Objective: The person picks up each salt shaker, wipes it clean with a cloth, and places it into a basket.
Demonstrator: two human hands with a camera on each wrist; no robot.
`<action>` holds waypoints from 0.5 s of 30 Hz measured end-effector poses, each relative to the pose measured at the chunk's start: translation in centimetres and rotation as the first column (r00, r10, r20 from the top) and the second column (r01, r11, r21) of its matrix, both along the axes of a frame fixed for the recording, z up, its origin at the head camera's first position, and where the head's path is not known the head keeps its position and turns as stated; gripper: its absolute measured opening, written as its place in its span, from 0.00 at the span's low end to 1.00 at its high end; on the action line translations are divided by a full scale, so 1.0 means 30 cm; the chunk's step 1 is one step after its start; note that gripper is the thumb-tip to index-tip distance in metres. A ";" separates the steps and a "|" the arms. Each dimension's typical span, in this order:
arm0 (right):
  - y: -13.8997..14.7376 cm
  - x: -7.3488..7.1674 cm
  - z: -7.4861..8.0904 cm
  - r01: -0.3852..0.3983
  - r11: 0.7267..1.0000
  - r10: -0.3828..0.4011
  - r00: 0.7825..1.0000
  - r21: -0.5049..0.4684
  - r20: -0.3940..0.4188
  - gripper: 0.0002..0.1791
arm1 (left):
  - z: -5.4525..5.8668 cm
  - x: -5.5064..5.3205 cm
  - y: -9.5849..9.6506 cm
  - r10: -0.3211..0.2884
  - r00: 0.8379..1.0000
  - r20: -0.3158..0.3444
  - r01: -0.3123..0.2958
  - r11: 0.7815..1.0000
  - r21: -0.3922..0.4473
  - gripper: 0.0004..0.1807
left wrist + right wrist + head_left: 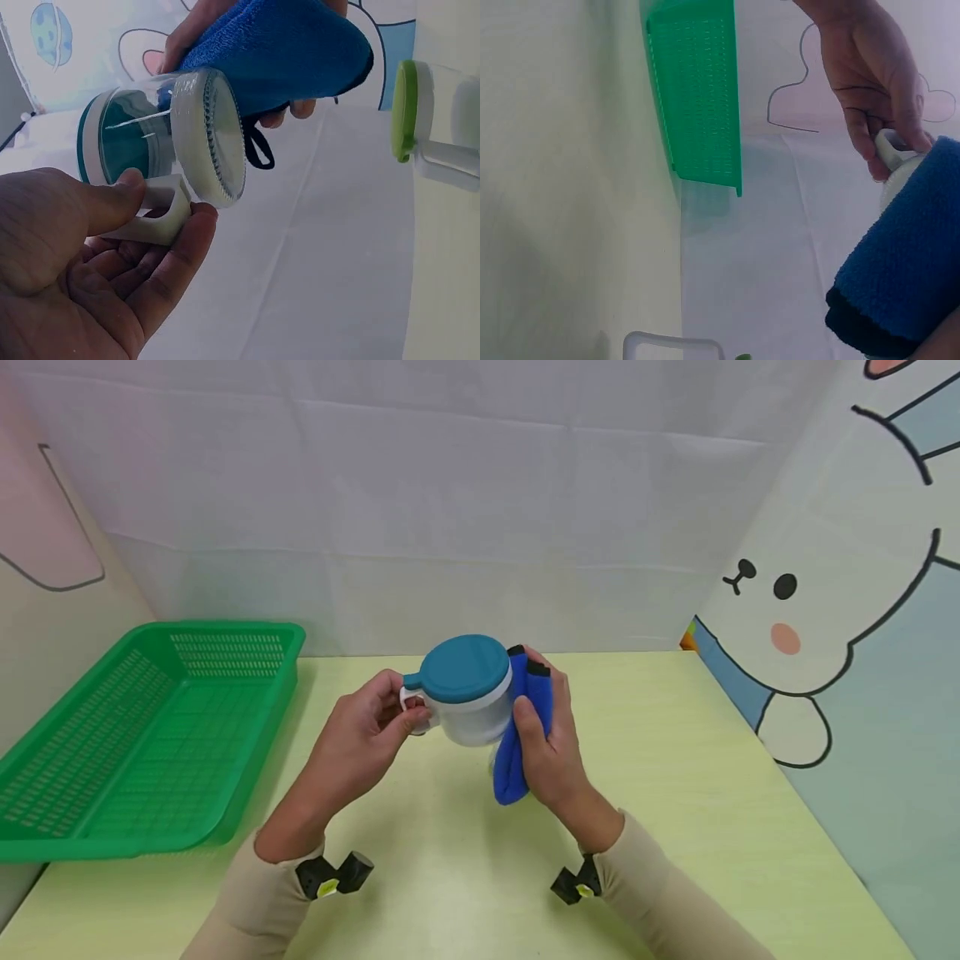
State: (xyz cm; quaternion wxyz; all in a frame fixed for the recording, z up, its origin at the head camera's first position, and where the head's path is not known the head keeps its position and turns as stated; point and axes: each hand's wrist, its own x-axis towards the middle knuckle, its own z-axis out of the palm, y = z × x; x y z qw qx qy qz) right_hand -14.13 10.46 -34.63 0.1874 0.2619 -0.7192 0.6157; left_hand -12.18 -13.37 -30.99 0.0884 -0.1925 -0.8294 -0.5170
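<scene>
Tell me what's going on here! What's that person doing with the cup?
A person is holding a clear jar up off the table. The left grip has its white handle, and the right grip holds a folded blue cloth against the jar's side. The jar's teal lid is on. A green-lidded jar stands on the table, and a green basket sits over on the left.
</scene>
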 end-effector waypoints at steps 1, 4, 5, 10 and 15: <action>0.005 -0.003 0.004 -0.014 1.000 0.014 1.000 -0.010 0.007 0.30 | 0.000 0.000 -0.001 -0.016 1.000 0.000 0.016 1.000 -0.003 0.08; 0.015 -0.010 0.030 -0.018 1.000 0.018 1.000 -0.020 0.020 0.29 | -0.005 0.000 0.002 -0.051 0.999 0.008 0.051 0.999 -0.008 0.08; 0.015 -0.007 0.042 -0.005 1.000 0.005 1.000 -0.014 0.018 0.29 | -0.007 0.000 0.006 -0.050 0.999 0.012 0.050 0.999 -0.010 0.08; -0.003 0.033 0.054 0.087 0.995 -0.083 0.991 0.040 -0.101 0.31 | -0.018 0.002 0.029 0.015 1.000 0.005 -0.015 0.999 -0.030 0.08; -0.014 0.039 0.000 0.128 0.991 -0.118 0.968 0.032 -0.220 0.36 | -0.009 0.004 0.031 0.031 1.000 -0.003 -0.031 0.999 -0.020 0.07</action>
